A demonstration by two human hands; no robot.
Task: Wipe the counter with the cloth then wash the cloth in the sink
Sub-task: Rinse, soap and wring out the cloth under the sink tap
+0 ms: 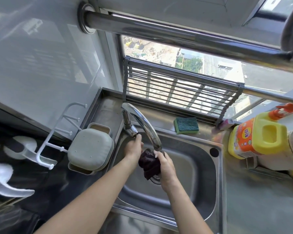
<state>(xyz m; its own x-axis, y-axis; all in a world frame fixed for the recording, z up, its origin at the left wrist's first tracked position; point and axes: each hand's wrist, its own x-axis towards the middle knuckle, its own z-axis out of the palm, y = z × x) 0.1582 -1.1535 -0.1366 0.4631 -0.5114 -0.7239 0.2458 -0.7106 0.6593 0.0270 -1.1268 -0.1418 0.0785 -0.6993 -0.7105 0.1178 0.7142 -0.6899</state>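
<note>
The dark cloth [150,163] hangs bunched over the sink [205,168], just under the spout of the tap [143,124] and above the drain [155,179]. The right hand [165,168] grips it from the side, fingers curled round the bundle. The left hand [134,147] reaches to the base of the tap by the handle; its fingers look curled there, but whether they hold the handle or only touch it I cannot tell. No water stream is plain to see. The likeliest trouble is the tap opening hard: water striking the tight wad so close to the spout could spray onto the counter [254,200] that the task wants wiped. A wadded cloth may also rinse only on its outside, leaving dirt in the folds. With one hand holding, a heavy wet cloth could slip down and cover the drain, letting the basin fill. The sponge [186,125] and the yellow detergent jug [259,139] stand well apart from the hands, so knocking them seems unlikely.
</note>
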